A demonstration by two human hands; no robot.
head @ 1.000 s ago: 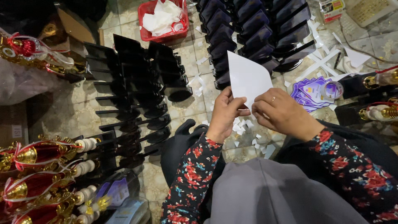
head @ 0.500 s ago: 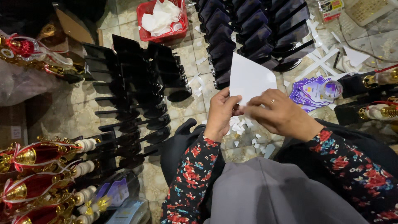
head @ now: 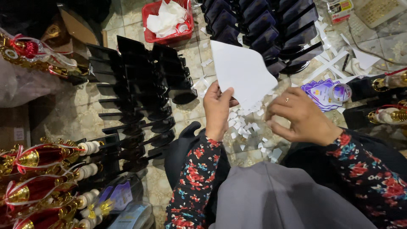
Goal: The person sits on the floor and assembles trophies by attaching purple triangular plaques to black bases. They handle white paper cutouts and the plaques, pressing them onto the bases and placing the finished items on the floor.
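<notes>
We see a plain white sheet of paper (head: pixel 241 72), blank and flat, with straight cut edges and an angled top corner. It is held up above the tiled floor, tilted to the right. Its lower edge is pinched at the bottom, near scattered white scraps below.

Tight floor, hemmed in on every side

Rows of black plaques (head: pixel 140 85) crowd the left hand (head: pixel 218 108); a second black stack (head: pixel 263 29) blocks beyond the white sheet (head: pixel 243 74). Only the tile strip with paper scraps (head: pixel 250 129) between both hands lies open. Right hand (head: pixel 303 118) has purple stickers (head: pixel 324 93) just beside it, red-and-gold trophies (head: pixel 38 182) far left.
</notes>
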